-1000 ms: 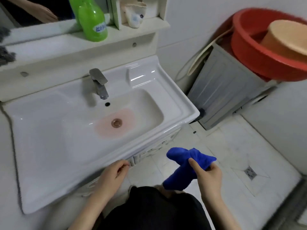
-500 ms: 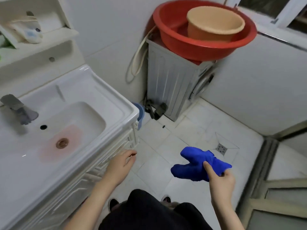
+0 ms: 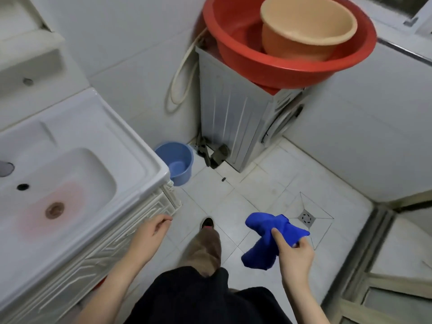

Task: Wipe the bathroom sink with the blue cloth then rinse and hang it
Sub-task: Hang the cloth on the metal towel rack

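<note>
**Cloth in the right hand, away from the sink**

The right hand (image 3: 295, 253) gripped the blue cloth (image 3: 268, 239) over the tiled floor (image 3: 257, 181), thumb pressed along the top of the bunched fabric and the other fingers curled round it from below. One end of the cloth stuck up and out past the thumb; the other hung down beside the wrist. It was well apart from the sink (image 3: 131, 146), out to the person's right and near the floor drain (image 3: 306, 217).

The left hand (image 3: 149, 232) was empty — fingers loosely curled, narrow, just beside the front of the sink cabinet (image 3: 93, 258); whether it touched the panel could not be told. The basin showed a pinkish stain around its drain (image 3: 54, 210), with the overflow hole (image 3: 23, 186) above it and only the tip of the tap (image 3: 5, 168) at the left edge.

A small blue bucket (image 3: 175, 163) stood on the floor at the sink's far corner, next to a washing machine (image 3: 233, 113). On the machine sat a red tub (image 3: 287, 64) with a beige basin (image 3: 306, 29) inside it — both tilted. A shoe (image 3: 207, 223) and trouser leg stepped forward between the two hands.
</note>
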